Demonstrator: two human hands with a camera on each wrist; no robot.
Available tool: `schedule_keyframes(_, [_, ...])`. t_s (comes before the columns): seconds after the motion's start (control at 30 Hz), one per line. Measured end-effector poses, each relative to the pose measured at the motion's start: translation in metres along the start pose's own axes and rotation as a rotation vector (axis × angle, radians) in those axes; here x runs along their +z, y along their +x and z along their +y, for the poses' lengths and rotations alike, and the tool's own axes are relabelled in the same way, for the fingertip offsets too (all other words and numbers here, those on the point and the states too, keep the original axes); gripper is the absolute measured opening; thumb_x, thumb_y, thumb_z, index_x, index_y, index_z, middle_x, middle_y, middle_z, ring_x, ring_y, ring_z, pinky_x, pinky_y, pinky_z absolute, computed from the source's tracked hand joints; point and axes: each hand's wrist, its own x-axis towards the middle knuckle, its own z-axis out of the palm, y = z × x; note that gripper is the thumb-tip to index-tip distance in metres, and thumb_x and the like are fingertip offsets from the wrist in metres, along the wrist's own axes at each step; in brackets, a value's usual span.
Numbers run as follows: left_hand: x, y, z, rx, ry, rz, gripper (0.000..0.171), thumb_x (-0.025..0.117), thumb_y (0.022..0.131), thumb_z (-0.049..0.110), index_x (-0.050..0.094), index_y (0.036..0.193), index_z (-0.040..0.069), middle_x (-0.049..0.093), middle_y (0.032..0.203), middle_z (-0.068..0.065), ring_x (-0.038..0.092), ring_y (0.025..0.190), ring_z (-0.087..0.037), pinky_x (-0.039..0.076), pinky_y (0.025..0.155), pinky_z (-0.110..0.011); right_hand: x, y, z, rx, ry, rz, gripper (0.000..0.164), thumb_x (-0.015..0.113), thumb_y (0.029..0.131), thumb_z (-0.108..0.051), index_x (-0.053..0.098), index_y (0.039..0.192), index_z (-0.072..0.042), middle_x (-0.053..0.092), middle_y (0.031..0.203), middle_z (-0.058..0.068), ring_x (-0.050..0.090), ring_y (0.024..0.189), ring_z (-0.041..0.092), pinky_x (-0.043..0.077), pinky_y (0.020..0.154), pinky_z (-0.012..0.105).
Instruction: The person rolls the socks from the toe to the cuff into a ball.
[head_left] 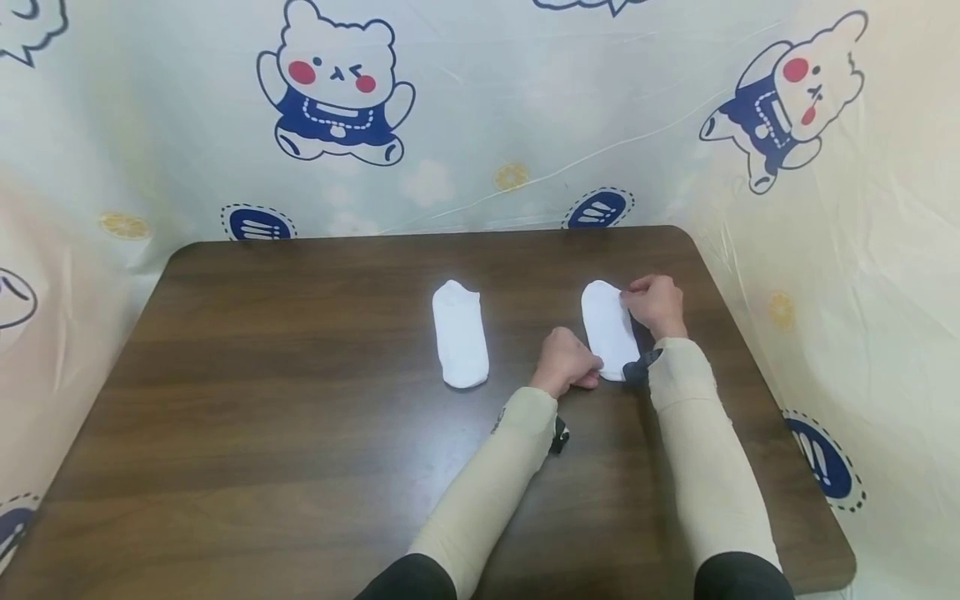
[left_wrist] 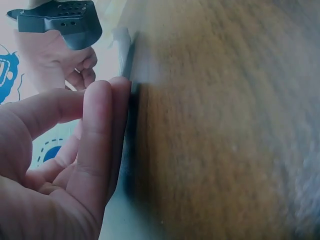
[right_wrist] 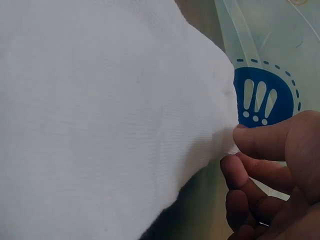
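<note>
On the right side of the table lies a white sock [head_left: 606, 329] with a rounded far end. My right hand [head_left: 657, 305] pinches its far right edge; in the right wrist view the thumb [right_wrist: 262, 142] and index finger meet on a corner of the knit cloth. At the sock's near left edge, my left hand [head_left: 566, 362] holds the cloth between thumb and fingertips. In the left wrist view those fingertips [left_wrist: 97, 97] are close together, and the sock [left_wrist: 121, 47] shows only edge-on. A second white sock [head_left: 461, 335] lies flat to the left, apart from both hands.
The brown wooden table [head_left: 262, 400] has rounded corners. Behind and beside it hangs a pale curtain [head_left: 465, 108] printed with bears. A dark wrist camera [head_left: 641, 367] on the right arm hangs over the near right part of the sock.
</note>
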Motion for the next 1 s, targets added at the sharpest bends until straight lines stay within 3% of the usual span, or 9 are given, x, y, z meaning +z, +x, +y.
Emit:
schedule_keyframes(0.2, [0.002,0.0,0.0,0.031,0.061,0.015,0.016,0.075,0.072,0.008,0.065,0.06,0.005,0.061,0.053,-0.007,0.062,0.045,-0.017,0.049,0.046,-0.025,0.001,0.001,0.001,-0.003,-0.028,-0.014,0.028,0.064,0.085,-0.027,0.063,0.104,-0.006,0.057,0.101,0.014,0.05,0.092,0.032,0.042,0.079,0.048])
schedule_keyframes(0.4, [0.001,0.0,-0.001,0.017,-0.054,-0.004,0.011,0.074,0.07,0.0,0.066,0.063,0.002,0.063,0.059,-0.011,0.064,0.05,-0.021,0.051,0.048,-0.028,0.001,0.001,0.0,-0.016,-0.019,-0.004,0.021,0.063,0.085,-0.025,0.063,0.097,-0.007,0.057,0.095,0.012,0.05,0.088,0.031,0.042,0.075,0.045])
schedule_keyframes(0.67, [-0.003,-0.007,0.0,0.023,-0.211,-0.081,0.007,0.072,0.072,-0.005,0.067,0.069,-0.001,0.065,0.065,-0.014,0.066,0.057,-0.024,0.052,0.053,-0.03,-0.008,-0.004,-0.005,-0.059,-0.021,0.027,0.019,0.06,0.088,-0.022,0.063,0.099,-0.007,0.057,0.095,0.012,0.051,0.086,0.031,0.045,0.075,0.044])
schedule_keyframes(1.0, [-0.01,-0.014,-0.003,0.039,-0.271,-0.127,0.006,0.073,0.072,-0.005,0.068,0.071,-0.001,0.065,0.068,-0.015,0.066,0.06,-0.025,0.052,0.054,-0.03,-0.012,-0.011,-0.014,-0.077,-0.039,0.049,0.018,0.061,0.087,-0.021,0.063,0.098,-0.007,0.058,0.094,0.012,0.054,0.083,0.031,0.047,0.073,0.043])
